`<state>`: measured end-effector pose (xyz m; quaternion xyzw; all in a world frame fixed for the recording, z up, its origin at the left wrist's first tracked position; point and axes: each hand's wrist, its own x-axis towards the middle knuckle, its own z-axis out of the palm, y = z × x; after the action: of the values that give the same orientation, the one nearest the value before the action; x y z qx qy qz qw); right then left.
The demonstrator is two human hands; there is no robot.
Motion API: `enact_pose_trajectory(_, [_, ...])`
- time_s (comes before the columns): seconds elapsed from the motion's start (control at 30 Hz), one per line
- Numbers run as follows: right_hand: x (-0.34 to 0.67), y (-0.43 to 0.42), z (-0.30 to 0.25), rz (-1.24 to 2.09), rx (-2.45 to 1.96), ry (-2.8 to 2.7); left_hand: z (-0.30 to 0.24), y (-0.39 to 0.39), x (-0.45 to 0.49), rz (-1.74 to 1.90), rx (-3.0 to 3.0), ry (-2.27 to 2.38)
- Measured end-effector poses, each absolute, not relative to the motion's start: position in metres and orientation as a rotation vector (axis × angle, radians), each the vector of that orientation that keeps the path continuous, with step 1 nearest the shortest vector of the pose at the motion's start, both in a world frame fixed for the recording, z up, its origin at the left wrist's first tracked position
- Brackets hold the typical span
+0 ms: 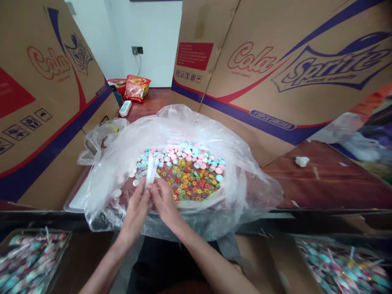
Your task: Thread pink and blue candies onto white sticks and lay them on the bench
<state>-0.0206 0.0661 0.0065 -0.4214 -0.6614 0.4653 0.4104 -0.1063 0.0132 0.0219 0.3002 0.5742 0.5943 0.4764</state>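
Both hands meet at the near left side of a large clear plastic bag [241,183] spread on the table. My left hand [138,206] is closed around the lower end of a slim white tube [150,169], which stands nearly upright. Fingers of my right hand [165,200] pinch the same end from the other side. What the tube contains cannot be made out. Just beyond lie pink, blue and white candy tablets [186,153]. To the right of my right hand are small ring-shaped candies [192,179] in yellow, green, orange and red.
Tall cardboard boxes stand left [55,102] and right [260,73]. A red snack packet [136,87] and a white bottle-like item [125,108] lie at the back. Below the table edge, boxes of wrapped candies sit left [27,261] and right [346,267]. Crumpled white tissue [301,161] lies right.
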Motion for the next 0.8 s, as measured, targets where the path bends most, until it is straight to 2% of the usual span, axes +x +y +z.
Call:
enact_pose_trajectory(0.1, [-0.012, 0.076, 0.015, 1.601, -1.001, -1.261, 0.0, 0.017, -0.082, 1.329, 1.065, 1.455])
enact_pose_trajectory(0.17, [0.006, 0.09, 0.017, 1.616, -1.067, -1.171, -0.006, 0.019, -0.075, 1.259, 1.324, 1.475])
enact_pose_trajectory(0.27, [0.052, 0.114, 0.016, 1.397, -1.272, -1.351, -0.01, 0.019, -0.077, 1.12, 1.782, 1.503])
enact_pose_trajectory(0.47, [0.131, 0.123, 0.015, 0.738, -1.331, -2.379, -0.017, 0.017, -0.097, 0.752, 2.365, 1.562])
enact_pose_trajectory(0.6, [0.154, 0.104, 0.009, 0.607, -1.163, -2.74, -0.03, 0.012, -0.105, 0.621, 2.535, 1.509])
enact_pose_trajectory(0.8, [0.179, 0.098, -0.003, 0.456, -1.08, -2.779, -0.037, 0.016, -0.125, 0.683, 2.608, 1.457])
